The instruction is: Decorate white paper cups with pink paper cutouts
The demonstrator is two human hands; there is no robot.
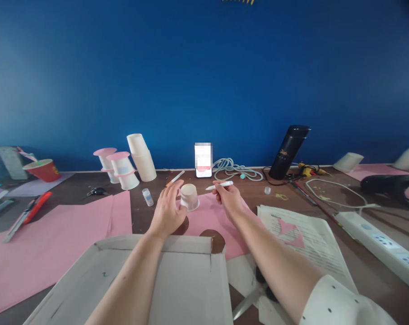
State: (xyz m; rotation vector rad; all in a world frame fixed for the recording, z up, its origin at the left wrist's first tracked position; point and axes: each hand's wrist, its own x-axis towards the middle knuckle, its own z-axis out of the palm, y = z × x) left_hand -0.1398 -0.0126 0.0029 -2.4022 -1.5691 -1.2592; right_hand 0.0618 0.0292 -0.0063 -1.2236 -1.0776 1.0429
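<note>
An upturned white paper cup (190,197) sits on a pink sheet of paper (213,216) that has round holes cut out of it. My left hand (167,208) is beside the cup on its left, fingers stretched out and thumb apart; whether it touches the cup I cannot tell. In my right hand (229,198) is a white pen (221,185), held between thumb and fingers, its tip pointing left toward the cup. A small glue bottle (147,197) lies to the left of my left hand.
A grey-white box lid (191,280) lies under my forearms. Behind are a phone (203,160), stacked cups (141,158), cups with pink discs (123,169) and a black flask (289,153). Scissors (250,300), printed paper (313,239) and a power strip (380,243) are at right; a cutter (30,212) lies left.
</note>
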